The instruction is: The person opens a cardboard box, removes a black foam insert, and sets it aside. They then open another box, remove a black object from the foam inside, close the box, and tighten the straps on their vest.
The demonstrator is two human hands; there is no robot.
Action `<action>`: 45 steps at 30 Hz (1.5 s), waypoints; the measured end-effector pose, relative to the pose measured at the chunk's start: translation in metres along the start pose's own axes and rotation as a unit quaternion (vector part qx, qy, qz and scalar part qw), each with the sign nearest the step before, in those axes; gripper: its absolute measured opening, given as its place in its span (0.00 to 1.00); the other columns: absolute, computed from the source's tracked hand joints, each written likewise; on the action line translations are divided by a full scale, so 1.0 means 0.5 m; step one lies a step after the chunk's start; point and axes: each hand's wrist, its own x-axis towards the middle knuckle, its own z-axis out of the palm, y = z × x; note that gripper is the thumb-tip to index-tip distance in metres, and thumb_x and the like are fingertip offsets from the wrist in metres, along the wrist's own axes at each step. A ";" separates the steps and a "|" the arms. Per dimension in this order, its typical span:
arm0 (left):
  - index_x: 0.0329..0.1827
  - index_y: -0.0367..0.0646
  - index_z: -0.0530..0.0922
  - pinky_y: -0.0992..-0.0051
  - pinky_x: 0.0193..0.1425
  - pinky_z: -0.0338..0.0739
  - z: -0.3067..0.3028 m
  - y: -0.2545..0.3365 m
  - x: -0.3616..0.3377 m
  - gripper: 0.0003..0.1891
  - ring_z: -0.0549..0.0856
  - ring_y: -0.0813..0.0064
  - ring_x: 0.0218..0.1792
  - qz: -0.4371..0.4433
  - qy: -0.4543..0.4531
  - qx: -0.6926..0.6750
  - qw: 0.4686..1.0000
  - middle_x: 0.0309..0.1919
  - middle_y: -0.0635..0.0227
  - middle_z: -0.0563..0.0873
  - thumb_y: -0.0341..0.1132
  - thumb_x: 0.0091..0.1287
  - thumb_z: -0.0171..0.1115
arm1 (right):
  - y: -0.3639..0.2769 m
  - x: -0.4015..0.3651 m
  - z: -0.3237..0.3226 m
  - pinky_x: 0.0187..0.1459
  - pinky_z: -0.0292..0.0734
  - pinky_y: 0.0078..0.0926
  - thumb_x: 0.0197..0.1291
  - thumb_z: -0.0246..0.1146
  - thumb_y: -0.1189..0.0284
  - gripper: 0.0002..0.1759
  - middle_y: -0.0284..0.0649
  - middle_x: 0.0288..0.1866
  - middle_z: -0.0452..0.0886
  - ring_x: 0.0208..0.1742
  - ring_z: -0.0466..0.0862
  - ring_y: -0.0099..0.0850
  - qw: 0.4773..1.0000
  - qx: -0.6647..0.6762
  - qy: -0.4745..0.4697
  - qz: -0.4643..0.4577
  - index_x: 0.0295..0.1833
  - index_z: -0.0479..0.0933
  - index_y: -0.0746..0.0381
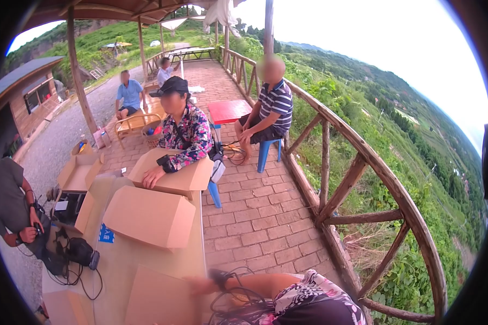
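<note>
Head view: right hand (198,285), blurred, touches the right edge of the nearest box (157,300) on the table (146,254); finger posture cannot be told. Cables (238,297) lie right of that box. Left hand out of frame.

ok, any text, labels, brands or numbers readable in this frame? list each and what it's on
No text here can be read.
Blue tag on the table: white marks, too small and blurred to read.
Cardboard boxes: plain faces, no print showing.
</note>
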 end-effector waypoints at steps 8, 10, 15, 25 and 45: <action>0.62 0.44 0.68 0.48 0.59 0.64 -0.009 -0.001 0.005 0.30 0.69 0.46 0.59 -0.012 -0.030 -0.019 0.999 0.57 0.53 0.70 0.51 0.60 0.61 | 0.013 0.007 0.007 0.62 0.64 0.45 0.49 0.66 0.59 0.49 0.63 0.56 0.68 0.60 0.69 0.53 0.999 -0.041 0.005 0.007 0.72 0.47 0.58; 0.62 0.44 0.68 0.48 0.60 0.63 -0.015 0.002 0.006 0.31 0.68 0.46 0.59 -0.010 -0.028 -0.016 0.999 0.58 0.53 0.69 0.51 0.60 0.61 | 0.028 0.012 0.015 0.62 0.64 0.43 0.49 0.66 0.59 0.49 0.63 0.57 0.68 0.60 0.69 0.52 0.999 -0.039 0.015 -0.001 0.72 0.47 0.59; 0.62 0.44 0.68 0.48 0.61 0.62 -0.026 0.008 0.009 0.31 0.67 0.46 0.60 -0.014 -0.025 -0.001 1.000 0.58 0.53 0.69 0.51 0.59 0.61 | -0.052 -0.025 -0.031 0.63 0.63 0.40 0.49 0.66 0.59 0.48 0.62 0.58 0.67 0.61 0.69 0.51 1.000 0.012 -0.012 0.021 0.72 0.48 0.59; 0.61 0.43 0.69 0.47 0.64 0.58 -0.019 0.001 0.009 0.31 0.64 0.43 0.62 -0.022 -0.032 -0.035 0.999 0.59 0.51 0.68 0.50 0.58 0.63 | -0.060 -0.029 -0.032 0.66 0.60 0.39 0.50 0.66 0.61 0.48 0.61 0.60 0.66 0.65 0.66 0.49 0.999 0.022 -0.012 0.044 0.72 0.48 0.59; 0.64 0.40 0.62 0.43 0.66 0.52 -0.002 -0.012 0.013 0.34 0.55 0.47 0.69 -0.072 -0.104 -0.096 0.987 0.63 0.48 0.59 0.41 0.56 0.65 | -0.093 -0.046 -0.058 0.69 0.54 0.37 0.51 0.66 0.59 0.48 0.57 0.67 0.60 0.70 0.58 0.47 0.997 0.071 -0.029 0.027 0.71 0.49 0.67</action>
